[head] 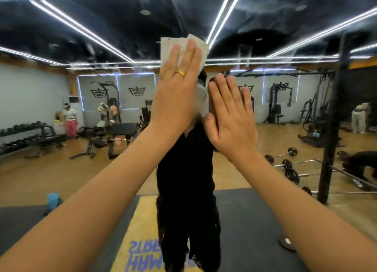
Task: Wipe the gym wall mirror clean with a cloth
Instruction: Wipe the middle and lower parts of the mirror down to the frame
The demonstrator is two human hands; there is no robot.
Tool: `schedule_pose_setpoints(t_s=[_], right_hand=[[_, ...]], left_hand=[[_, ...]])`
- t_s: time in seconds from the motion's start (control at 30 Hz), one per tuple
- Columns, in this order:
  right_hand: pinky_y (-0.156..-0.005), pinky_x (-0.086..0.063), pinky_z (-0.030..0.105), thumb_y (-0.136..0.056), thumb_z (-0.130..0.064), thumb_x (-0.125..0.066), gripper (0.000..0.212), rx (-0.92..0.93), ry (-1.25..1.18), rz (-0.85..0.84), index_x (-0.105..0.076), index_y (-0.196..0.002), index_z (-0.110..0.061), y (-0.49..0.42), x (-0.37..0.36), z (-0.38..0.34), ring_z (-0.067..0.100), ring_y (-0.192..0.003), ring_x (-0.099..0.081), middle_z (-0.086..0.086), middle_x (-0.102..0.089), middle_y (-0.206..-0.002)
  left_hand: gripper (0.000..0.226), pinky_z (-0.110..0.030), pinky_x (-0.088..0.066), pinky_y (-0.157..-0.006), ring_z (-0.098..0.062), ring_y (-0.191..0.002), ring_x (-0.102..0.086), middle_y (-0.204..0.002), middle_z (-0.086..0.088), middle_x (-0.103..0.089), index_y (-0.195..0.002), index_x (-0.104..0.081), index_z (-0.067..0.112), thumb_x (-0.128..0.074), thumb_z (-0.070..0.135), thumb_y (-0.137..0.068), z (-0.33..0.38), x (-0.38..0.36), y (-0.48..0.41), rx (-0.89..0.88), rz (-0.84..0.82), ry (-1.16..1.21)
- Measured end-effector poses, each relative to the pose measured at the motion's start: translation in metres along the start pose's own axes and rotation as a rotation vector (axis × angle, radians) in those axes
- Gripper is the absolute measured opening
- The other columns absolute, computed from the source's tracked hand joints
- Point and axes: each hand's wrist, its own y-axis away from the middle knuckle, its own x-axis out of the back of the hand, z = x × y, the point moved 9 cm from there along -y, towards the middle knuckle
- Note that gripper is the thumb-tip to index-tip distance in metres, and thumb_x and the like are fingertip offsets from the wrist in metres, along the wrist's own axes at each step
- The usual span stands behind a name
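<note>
The gym wall mirror (285, 112) fills the whole view and reflects the room behind me. My left hand (175, 88), with a gold ring, presses a pale cloth (184, 46) flat against the glass with straight fingers; the cloth's top edge sticks out above the fingertips. Just to its right and a little lower, my right hand (230, 116) lies flat on the mirror with straight fingers and holds nothing. Smears and streaks show on the glass to the left of the cloth (91, 49). My own dark-clothed reflection stands behind both hands.
Reflected in the mirror are a dumbbell rack (26, 137) at left, benches (114, 137) in the middle, barbells (289, 163) on the wooden floor at right, a dark upright post (334, 118), and several people around the room.
</note>
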Motion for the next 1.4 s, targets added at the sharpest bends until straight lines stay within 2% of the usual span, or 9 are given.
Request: schedule_pose_setpoints(t_s=[0.13,0.3,0.37,0.5,0.67,0.8,0.97,1.2,1.4], right_hand=[[-0.128,-0.012,0.055,-0.103,-0.029,-0.043,0.066,0.004,0.022,-0.009,-0.025,-0.162,-0.008,-0.001,0.0,-0.001,0.028,-0.159,-0.012,0.013,-0.019,-0.17],[-0.129,-0.011,0.053,-0.103,-0.03,-0.041,0.065,-0.006,0.029,-0.003,-0.026,-0.162,-0.008,0.0,0.002,0.001,0.027,-0.159,-0.013,0.012,-0.019,-0.17],[-0.129,-0.008,0.05,-0.102,-0.03,-0.042,0.065,-0.008,0.039,0.011,-0.028,-0.162,-0.008,0.0,0.002,0.0,0.028,-0.159,-0.015,0.011,-0.021,-0.17],[-0.129,-0.007,0.05,-0.102,-0.029,-0.043,0.067,-0.025,0.047,-0.001,-0.024,-0.163,-0.01,0.0,-0.001,-0.003,0.024,-0.16,-0.01,0.009,-0.018,-0.171],[-0.129,-0.009,0.052,-0.102,-0.028,-0.044,0.066,-0.015,0.036,0.018,-0.026,-0.162,-0.008,0.001,0.002,-0.005,0.025,-0.159,-0.012,0.01,-0.019,-0.171],[-0.128,-0.013,0.053,-0.102,-0.028,-0.045,0.063,-0.012,0.034,0.061,-0.033,-0.16,-0.006,-0.002,0.003,-0.006,0.028,-0.158,-0.018,0.012,-0.025,-0.168],[-0.127,-0.016,0.056,-0.102,-0.027,-0.047,0.063,-0.009,0.035,0.049,-0.033,-0.16,-0.006,-0.004,0.003,-0.005,0.031,-0.157,-0.02,0.015,-0.026,-0.168],[-0.127,-0.016,0.056,-0.103,-0.03,-0.045,0.064,-0.002,0.039,0.002,-0.029,-0.161,-0.008,0.002,0.003,0.002,0.03,-0.158,-0.017,0.013,-0.024,-0.169],[-0.128,-0.012,0.054,-0.104,-0.03,-0.042,0.063,-0.004,-0.003,-0.006,-0.027,-0.162,-0.009,0.001,0.001,0.001,0.028,-0.159,-0.015,0.011,-0.021,-0.17]], left_hand=[[0.063,-0.051,-0.019,-0.128,-0.028,-0.159,-0.008,-0.173,-0.007,-0.015,-0.164,-0.019,0.01,-0.046,0.008,-0.107,-0.019,0.006,0.004,-0.085,-0.05,-0.059],[0.057,-0.049,-0.02,-0.128,-0.028,-0.159,-0.01,-0.172,-0.006,-0.018,-0.164,-0.021,0.011,-0.039,0.011,-0.11,-0.069,0.039,0.012,0.067,-0.006,0.001],[0.055,-0.043,-0.021,-0.127,-0.03,-0.158,-0.012,-0.171,-0.005,-0.02,-0.164,-0.022,0.011,-0.036,0.013,-0.11,-0.076,0.047,0.012,0.091,0.011,0.009],[0.056,-0.037,-0.009,-0.125,-0.033,-0.158,-0.011,-0.171,-0.006,-0.02,-0.163,-0.025,0.01,-0.039,0.008,-0.108,-0.068,0.043,0.006,0.115,0.051,0.039],[0.061,-0.052,-0.023,-0.127,-0.035,-0.157,-0.017,-0.171,-0.008,-0.023,-0.161,-0.028,0.008,-0.047,0.006,-0.104,-0.018,0.014,-0.014,-0.032,0.026,0.023],[0.062,-0.049,-0.017,-0.128,-0.032,-0.158,-0.015,-0.171,-0.007,-0.02,-0.163,-0.025,0.012,-0.046,0.011,-0.104,0.014,-0.007,-0.033,-0.204,-0.056,-0.05],[0.063,-0.048,-0.02,-0.126,-0.032,-0.157,-0.019,-0.17,-0.008,-0.025,-0.161,-0.029,0.01,-0.049,0.008,-0.101,0.006,-0.005,-0.037,-0.31,-0.101,-0.085],[0.058,-0.038,-0.017,-0.126,-0.032,-0.157,-0.018,-0.17,-0.005,-0.025,-0.162,-0.03,0.01,-0.049,0.008,-0.107,-0.027,0.014,0.005,-0.077,-0.019,-0.064],[0.053,-0.042,-0.018,-0.125,-0.034,-0.157,-0.016,-0.17,-0.008,-0.023,-0.162,-0.028,0.009,-0.036,0.018,-0.111,-0.076,0.044,0.065,0.083,-0.026,-0.083]])
